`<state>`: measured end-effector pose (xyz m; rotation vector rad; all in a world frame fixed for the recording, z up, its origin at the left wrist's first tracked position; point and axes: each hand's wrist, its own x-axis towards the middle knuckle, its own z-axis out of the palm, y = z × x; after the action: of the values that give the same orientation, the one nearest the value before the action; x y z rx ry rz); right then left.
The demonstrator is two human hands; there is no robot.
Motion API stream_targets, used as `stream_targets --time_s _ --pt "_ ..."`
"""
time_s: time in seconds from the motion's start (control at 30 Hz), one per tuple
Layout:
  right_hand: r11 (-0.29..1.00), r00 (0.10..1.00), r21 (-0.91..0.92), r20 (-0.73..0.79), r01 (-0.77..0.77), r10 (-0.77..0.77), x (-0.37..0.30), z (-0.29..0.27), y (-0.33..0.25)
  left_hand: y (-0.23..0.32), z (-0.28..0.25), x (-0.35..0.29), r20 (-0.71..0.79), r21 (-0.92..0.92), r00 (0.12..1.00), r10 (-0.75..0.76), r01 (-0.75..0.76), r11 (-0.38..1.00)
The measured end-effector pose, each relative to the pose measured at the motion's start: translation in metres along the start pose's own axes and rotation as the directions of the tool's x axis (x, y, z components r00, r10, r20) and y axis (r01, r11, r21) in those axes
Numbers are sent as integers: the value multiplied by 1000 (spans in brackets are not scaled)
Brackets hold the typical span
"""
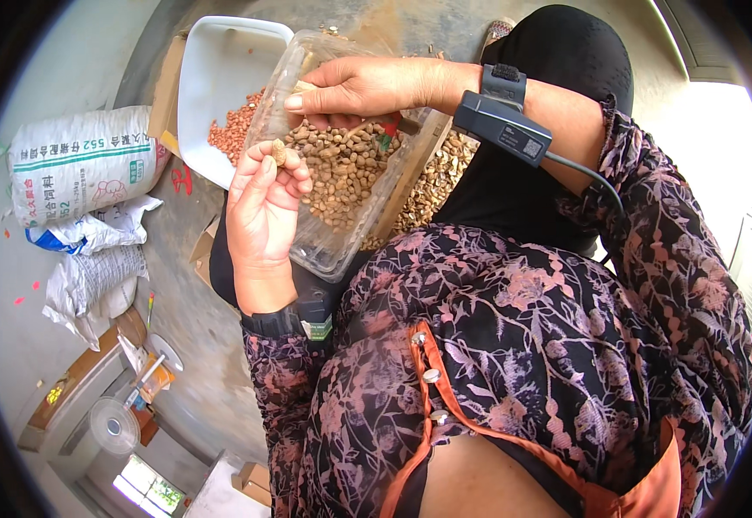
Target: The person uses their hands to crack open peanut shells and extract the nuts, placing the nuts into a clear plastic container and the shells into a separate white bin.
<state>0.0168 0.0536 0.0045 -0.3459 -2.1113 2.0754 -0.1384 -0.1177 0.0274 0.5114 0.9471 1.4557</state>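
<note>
My left hand (263, 203) is raised at the near left side of a clear plastic tray (328, 262), a peanut in its shell (278, 154) pinched between thumb and fingers. Unshelled peanuts (341, 168) cover much of the tray. My right hand (354, 88) reaches over the far part of the tray, its thumb pressed toward the fingers. A small pale piece shows at the fingertips, too little of it to name. Left of the tray, a white plastic tub (220, 78) holds shelled reddish peanut kernels (236, 129).
Empty peanut shells (438, 181) lie in a container right of the tray, beside my leg. A cardboard box (167, 95) stands behind the tub. Printed woven sacks (82, 164) rest on the floor at the left. A fan (115, 426) is at the lower left.
</note>
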Motion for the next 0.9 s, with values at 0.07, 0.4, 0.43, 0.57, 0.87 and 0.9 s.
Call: stream_targets --time_s 0.07,0.4,0.43,0.57,0.87,0.9 --pt "1000 1000 16 10 10 -10 0 2 0 -1 4 -2 -3 -15 1000 6 -7 1000" --pt "903 916 -160 127 398 -381 -8 15 4 -3 6 -12 -111 76 990 90 -82 994" --pt "906 921 -174 140 385 -364 -10 15 4 -3 6 -13 -112 83 989 99 -90 992" --pt "895 916 -198 123 401 -383 -13 23 4 -5 8 -20 -117 126 988 102 -87 988" --pt "790 825 -248 77 560 -560 -20 33 1 -4 18 -25 -179 259 974 137 -87 962" --pt "802 839 -253 88 541 -538 -20 33 0 -4 16 -25 -153 316 978 145 -91 945"
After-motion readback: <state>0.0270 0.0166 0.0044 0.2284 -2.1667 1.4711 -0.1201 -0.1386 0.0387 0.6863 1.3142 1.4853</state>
